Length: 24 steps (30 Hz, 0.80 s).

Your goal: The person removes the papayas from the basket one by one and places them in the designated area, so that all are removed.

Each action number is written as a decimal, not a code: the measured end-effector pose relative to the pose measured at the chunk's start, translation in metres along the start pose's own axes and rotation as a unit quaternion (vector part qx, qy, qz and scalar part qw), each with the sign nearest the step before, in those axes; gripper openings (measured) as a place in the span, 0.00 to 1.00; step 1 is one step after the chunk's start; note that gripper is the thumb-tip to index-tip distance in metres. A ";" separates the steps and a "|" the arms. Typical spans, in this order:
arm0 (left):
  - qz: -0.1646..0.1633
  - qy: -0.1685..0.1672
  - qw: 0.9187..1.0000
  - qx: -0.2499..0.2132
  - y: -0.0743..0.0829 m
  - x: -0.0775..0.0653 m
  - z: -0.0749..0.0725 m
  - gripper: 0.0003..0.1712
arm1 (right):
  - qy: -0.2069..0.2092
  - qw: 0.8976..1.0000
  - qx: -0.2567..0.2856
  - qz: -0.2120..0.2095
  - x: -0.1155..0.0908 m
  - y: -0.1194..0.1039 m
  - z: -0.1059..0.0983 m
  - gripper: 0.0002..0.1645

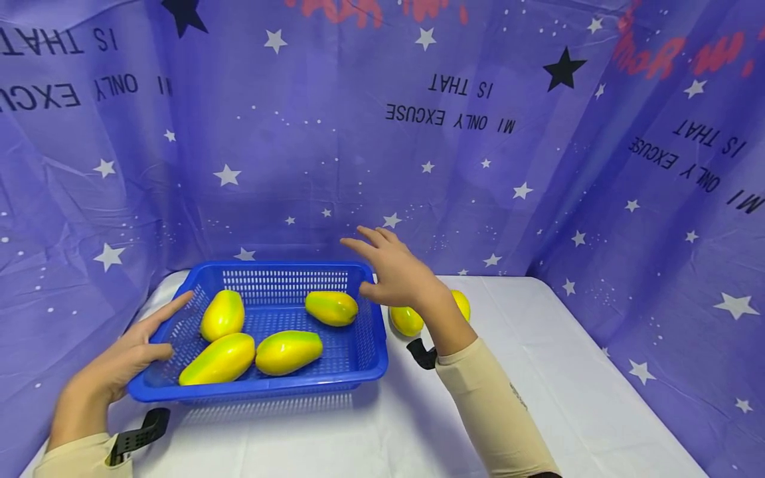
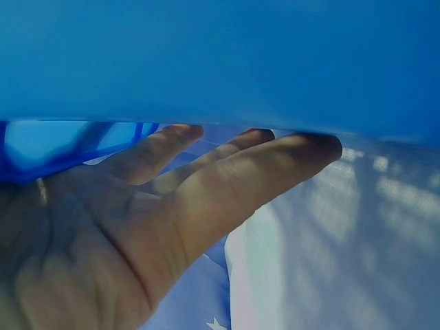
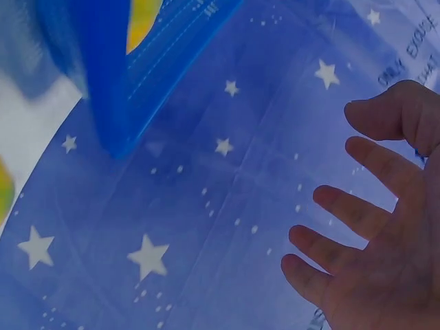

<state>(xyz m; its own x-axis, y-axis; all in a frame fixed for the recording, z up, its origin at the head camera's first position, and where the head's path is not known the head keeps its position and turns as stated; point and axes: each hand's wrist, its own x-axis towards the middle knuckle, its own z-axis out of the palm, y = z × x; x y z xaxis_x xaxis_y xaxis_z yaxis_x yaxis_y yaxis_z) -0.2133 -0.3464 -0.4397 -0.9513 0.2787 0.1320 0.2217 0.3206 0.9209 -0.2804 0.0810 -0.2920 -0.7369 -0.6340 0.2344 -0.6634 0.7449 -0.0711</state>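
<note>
Backdrop: purple fabric (image 1: 358,172) encloses the rear and both sides of the bench, printed with white stars, black stars, inverted black lettering and red script. Bench (image 1: 574,372): white covering, rounded far corners. Light through the mesh patterns its surface in the left wrist view.

Basket (image 1: 287,385): positioned at the bench's far left portion, rear rim close to the far edge. Full contact of its base with the bench cannot be confirmed.

Left hand (image 1: 128,358): at the basket's left wall; fingers extended and slightly apart, tips meeting the underside of a blue surface in the left wrist view. Right hand (image 1: 400,269): raised near the basket's far right corner, fingers spread, holding nothing; the right wrist view shows it apart from the basket.

Basket construction: blue, rectangular, perforated walls and base, smooth continuous rim.

Contents: four glossy, oval, yellow fruits with green patches. Two lie toward the left wall, one behind (image 1: 223,317) the other (image 1: 218,360); one lies near the front wall (image 1: 289,353); one lies toward the far right corner (image 1: 332,309).

Outside the basket: a yellow fruit (image 1: 406,321) just beside the right wall, and another (image 1: 461,304) partly hidden behind the right forearm.
</note>
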 end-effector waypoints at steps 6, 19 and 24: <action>-0.013 -0.004 1.000 0.006 0.002 0.002 -0.001 0.56 | -0.026 0.999 -0.032 -0.021 0.017 -0.019 0.001 0.47; -0.017 -0.006 1.000 0.006 0.002 -0.001 -0.001 0.55 | -0.093 0.993 -0.061 -0.050 0.050 -0.068 0.013 0.46; -0.020 -0.008 1.000 -0.013 0.004 -0.001 -0.001 0.55 | -0.131 0.988 -0.067 -0.051 0.062 -0.082 0.023 0.45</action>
<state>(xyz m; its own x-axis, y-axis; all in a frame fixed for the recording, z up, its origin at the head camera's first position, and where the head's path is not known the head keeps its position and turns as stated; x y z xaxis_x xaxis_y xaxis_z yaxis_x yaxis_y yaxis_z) -0.2117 -0.3459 -0.4359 -0.9557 0.2803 0.0904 0.1787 0.3080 0.9344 -0.2746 -0.0238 -0.2939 -0.6865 -0.7266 -0.0264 -0.7263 0.6836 0.0724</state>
